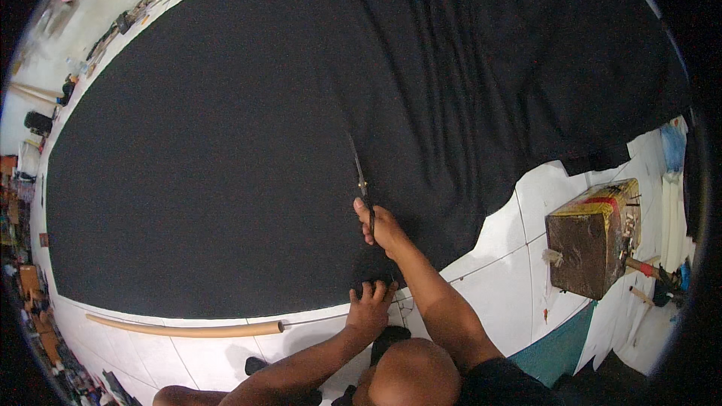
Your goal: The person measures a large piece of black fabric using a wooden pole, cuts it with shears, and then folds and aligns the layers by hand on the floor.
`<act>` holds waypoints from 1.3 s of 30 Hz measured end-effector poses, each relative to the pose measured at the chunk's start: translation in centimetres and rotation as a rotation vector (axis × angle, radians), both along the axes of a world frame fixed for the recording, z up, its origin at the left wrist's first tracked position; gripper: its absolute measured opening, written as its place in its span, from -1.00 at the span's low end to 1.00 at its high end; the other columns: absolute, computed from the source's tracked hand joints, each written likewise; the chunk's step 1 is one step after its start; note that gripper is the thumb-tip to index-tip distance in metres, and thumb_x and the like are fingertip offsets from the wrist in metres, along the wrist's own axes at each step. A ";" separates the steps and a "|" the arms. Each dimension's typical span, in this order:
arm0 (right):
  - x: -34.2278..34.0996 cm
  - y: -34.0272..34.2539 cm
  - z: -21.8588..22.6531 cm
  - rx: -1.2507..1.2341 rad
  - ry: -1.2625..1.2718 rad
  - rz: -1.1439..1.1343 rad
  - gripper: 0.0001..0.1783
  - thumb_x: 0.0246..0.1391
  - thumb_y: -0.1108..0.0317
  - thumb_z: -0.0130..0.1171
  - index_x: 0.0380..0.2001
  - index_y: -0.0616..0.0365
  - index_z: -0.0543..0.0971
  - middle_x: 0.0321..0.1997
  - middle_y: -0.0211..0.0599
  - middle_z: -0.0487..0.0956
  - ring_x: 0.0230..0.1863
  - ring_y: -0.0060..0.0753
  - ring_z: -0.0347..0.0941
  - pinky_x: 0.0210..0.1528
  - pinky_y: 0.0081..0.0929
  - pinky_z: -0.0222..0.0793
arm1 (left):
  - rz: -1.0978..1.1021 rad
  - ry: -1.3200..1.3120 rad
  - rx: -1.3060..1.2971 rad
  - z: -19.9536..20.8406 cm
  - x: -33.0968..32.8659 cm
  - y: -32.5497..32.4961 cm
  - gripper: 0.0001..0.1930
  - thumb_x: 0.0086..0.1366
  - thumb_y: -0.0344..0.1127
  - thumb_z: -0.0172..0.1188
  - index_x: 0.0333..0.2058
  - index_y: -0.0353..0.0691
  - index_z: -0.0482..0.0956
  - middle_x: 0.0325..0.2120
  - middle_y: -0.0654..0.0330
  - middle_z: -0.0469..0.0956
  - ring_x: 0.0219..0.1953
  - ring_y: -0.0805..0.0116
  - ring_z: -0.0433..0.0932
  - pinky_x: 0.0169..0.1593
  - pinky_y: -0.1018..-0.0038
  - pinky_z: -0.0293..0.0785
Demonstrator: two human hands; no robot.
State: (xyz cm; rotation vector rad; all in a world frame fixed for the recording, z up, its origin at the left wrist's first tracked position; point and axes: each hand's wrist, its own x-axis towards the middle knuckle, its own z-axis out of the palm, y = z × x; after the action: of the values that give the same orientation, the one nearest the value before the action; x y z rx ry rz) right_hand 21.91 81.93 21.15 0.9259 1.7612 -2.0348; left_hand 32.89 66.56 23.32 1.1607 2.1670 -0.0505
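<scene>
A large black cloth [210, 135] lies spread on white floor tiles. It is smooth on the left and falls into folds on the right. My right hand [380, 227] is closed round the dark handles of a pair of scissors [361, 180]. The blades point away from me over the cloth and look nearly closed together. Closer to me, my left hand [368, 308] rests at the near edge of the cloth. Its fingers are spread on the fabric and hold nothing that I can see.
A brown cardboard tube [188, 328] lies along the cloth's near edge. On the right stands a worn box [583, 252] with yellow and red on top, beside a green sheet [553, 349]. Assorted goods line the far left edge. White tiles [489, 301] show between cloth and box.
</scene>
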 end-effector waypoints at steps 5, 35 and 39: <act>-0.5 -0.1 -1.0 0.037 0.062 -0.027 -0.37 0.10 -0.34 0.12 -0.63 0.01 0.36 -0.71 -0.50 0.32 -0.71 -0.61 0.24 -0.65 -0.59 0.17 | 0.011 0.047 0.061 -0.3 0.3 -0.4 -0.29 0.25 -0.18 0.13 0.36 -0.03 0.10 0.15 -0.01 0.19 0.20 -0.09 0.25 0.15 -0.18 0.35; -9.9 1.8 -2.3 0.204 0.040 -0.014 -0.31 0.12 -0.32 0.10 -0.68 0.14 0.44 -0.72 -0.36 0.41 -0.70 -0.40 0.35 -0.60 -0.38 0.24 | -0.008 0.178 0.002 -5.1 3.2 -1.5 -0.26 0.24 0.17 0.02 0.37 0.14 0.11 0.15 0.07 0.20 0.18 -0.06 0.27 0.08 -0.27 0.32; -14.0 2.9 -1.2 0.119 0.011 -0.012 -0.29 0.11 -0.37 0.06 -0.71 0.10 0.42 -0.74 -0.35 0.40 -0.70 -0.41 0.37 -0.63 -0.40 0.22 | -0.003 0.214 0.040 -4.4 2.7 -1.3 -0.26 0.25 0.17 0.01 0.36 0.13 0.13 0.15 0.06 0.21 0.18 -0.05 0.26 0.07 -0.28 0.31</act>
State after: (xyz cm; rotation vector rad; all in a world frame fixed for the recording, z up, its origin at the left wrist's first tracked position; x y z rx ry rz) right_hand 7.94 84.87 19.92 0.9635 1.9046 -1.9642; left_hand 35.63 65.30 18.92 1.2295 2.3621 -0.1389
